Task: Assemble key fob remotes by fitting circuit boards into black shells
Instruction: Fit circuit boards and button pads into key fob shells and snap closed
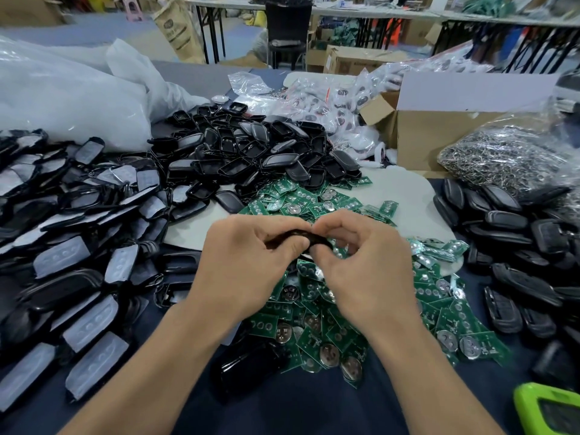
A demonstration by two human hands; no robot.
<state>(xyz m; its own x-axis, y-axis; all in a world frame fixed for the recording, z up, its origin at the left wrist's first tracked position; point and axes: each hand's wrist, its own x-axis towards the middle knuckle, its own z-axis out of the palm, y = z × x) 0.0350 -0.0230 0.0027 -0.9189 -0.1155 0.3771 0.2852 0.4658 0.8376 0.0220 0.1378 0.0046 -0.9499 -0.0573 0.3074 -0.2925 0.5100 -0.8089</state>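
**Both hands pinch one black shell over the circuit boards**

A dark cloth covers the table (298, 412), and a loose heap of flat green circuit boards (332, 328), each carrying a round silvery disc, sprawls across its middle. Far left of the boards slump big, crinkled clear plastic bags (62, 95). Left of the boards lies a wide drift of black frames (69, 252) backed with pale, rubbery button pads. Beyond the boards rises a mound of glossy, hollow black shells (251, 155). Right of the boards, rounded black cases (518, 246) are stacked, with a bag of shiny metal rings (505, 158) and an open cardboard box (420, 136) behind them.

Above the boards, the left hand (244, 265) and right hand (367, 265) meet, fingers curled, both pinching a single black shell (321, 241). The fingers hide most of it, and I cannot tell whether a board sits inside. A green object (549, 409) right of the boards is cut off by the corner.
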